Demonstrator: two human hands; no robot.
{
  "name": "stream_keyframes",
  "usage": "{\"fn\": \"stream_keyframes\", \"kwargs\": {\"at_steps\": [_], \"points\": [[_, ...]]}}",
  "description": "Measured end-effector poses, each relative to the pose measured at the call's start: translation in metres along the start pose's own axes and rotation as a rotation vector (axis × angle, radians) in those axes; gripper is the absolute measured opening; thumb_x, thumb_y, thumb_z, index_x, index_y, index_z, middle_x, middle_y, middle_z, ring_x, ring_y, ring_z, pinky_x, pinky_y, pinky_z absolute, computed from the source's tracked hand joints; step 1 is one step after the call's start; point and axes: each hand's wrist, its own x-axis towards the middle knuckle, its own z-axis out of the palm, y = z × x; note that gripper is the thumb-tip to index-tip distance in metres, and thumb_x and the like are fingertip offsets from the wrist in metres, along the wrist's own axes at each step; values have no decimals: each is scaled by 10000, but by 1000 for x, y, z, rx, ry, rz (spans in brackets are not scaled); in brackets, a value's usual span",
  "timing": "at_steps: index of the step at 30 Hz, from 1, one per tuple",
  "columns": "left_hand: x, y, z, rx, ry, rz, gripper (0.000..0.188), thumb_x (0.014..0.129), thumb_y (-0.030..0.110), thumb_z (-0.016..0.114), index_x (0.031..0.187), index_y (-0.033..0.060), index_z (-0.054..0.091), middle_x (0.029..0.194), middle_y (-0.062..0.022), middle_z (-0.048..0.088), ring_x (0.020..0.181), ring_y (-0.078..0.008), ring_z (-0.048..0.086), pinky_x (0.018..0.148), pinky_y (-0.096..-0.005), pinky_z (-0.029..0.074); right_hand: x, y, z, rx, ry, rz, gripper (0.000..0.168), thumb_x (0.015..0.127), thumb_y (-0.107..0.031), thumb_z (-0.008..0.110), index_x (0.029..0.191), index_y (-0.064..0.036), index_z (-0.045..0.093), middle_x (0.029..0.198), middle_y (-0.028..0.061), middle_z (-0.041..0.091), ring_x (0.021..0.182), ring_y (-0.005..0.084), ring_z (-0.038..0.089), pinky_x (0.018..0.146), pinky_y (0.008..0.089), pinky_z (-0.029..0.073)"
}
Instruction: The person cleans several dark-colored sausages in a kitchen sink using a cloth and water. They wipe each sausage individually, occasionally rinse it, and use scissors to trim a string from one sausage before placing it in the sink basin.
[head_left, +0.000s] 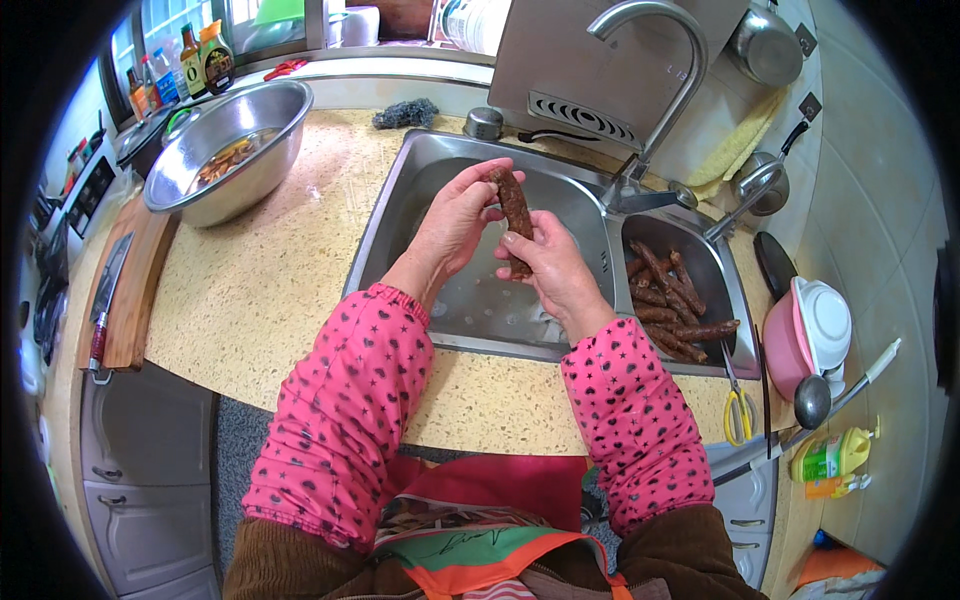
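Note:
One dark brown cured sausage (513, 201) is held over the large steel sink basin (397, 225), which has some cloudy water in it. My left hand (459, 221) grips its upper end between thumb and fingers. Lower down, my right hand (553, 262) pinches the other end. A whitish scrap (550, 327) lies at the bottom of the large basin. Several similar sausages (671, 296) are piled in the small sink basin to the right. Yellow-handled scissors (739, 412) rest at the front rim of that basin.
A curved steel faucet (694, 56) rises behind the sink. To the left stand a big steel bowl (292, 112) with sliced food in liquid and a wooden cutting board (142, 292) bearing a kitchen knife (112, 277). A pink basin (789, 345) and a ladle (812, 402) are at the right.

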Motion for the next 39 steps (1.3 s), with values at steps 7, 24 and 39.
{"fn": "stream_keyframes", "kwargs": {"at_steps": [7,24,39], "points": [[1,-2,3,22,-5,-23,360,888,54,498,1245,20,528,1173,-110,600,1018,-164,563,892,-329,448,0,2,2,-57,28,-43,273,889,-39,585,1110,-38,424,964,66,573,782,141,604,646,292,549],[5,-1,-8,143,133,67,265,884,61,547,1145,23,531,1089,-97,595,987,-177,578,854,-329,486,-1,-1,2,-137,13,-119,372,886,-23,562,1233,-59,433,1035,55,595,870,109,575,697,249,496],[5,-2,-11,296,48,-52,288,919,83,478,1168,-50,538,1086,-109,608,890,-165,632,859,-273,515,9,-23,-52,47,105,-240,319,895,-25,559,1194,28,461,1059,111,558,892,168,572,783,298,517]]}}
